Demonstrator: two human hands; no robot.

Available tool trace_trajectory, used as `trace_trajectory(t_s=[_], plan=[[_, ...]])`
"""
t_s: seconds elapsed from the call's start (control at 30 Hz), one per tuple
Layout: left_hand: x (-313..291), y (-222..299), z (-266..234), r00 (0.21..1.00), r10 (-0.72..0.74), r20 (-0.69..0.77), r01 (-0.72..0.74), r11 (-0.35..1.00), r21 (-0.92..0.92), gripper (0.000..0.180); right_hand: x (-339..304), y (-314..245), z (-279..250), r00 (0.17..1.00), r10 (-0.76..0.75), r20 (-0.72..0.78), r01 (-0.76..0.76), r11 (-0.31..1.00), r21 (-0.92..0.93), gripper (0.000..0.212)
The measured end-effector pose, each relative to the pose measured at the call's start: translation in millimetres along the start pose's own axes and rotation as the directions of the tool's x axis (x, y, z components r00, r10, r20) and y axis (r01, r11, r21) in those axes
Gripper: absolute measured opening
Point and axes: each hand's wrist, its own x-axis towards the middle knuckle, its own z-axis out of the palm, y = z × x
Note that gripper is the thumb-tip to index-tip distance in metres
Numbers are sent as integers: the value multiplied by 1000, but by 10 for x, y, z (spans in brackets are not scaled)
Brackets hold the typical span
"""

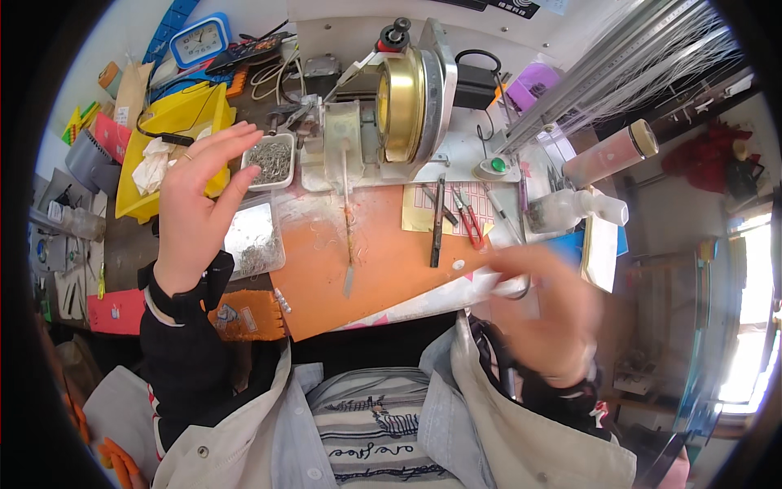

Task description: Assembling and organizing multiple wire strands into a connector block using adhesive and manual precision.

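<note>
My left hand [201,200] is raised with its fingers stretched and the thumb apart, holding nothing. Its fingertips come close to a small white tray [265,186] of tiny metal pieces. Beneath the hand lies a clear shallow box [281,244] with more of these bits. My right hand [547,303] is over the right part of the bench, smeared by motion, so its grip is unclear. A thin curved shape shows by its fingers, too blurred to name. Between the hands, a thin spatula-like tool [349,281] lies on an orange mat [318,306].
Behind the mat stands a machine with a brass-coloured wheel [397,98]. Red-handled pliers [471,222] and a black bar-shaped tool [438,220] lie on a yellow sheet. A clear bottle [562,209] lies at the right. A yellow bin [130,175] stands at the left.
</note>
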Motion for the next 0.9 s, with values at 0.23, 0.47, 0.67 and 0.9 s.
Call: trace_trajectory(t_s=[0.23,0.47,0.67,0.9], plan=[[118,163,-49,956,-288,56,292,917,-271,15,-610,535,493,921,390,7,-384,910,-155,25],[557,-3,-208,992,118,-55,-120,992,-37,15,-300,1027,497,875,476,-86,-465,780,-419,21],[667,-89,-137,994,72,79,-60,986,-153,29,-259,1122,551,883,467,-53,-409,708,-576,28],[621,-316,-97,981,165,100,-152,979,-134,36,-197,1018,440,836,540,-101,-495,662,-563,35]])
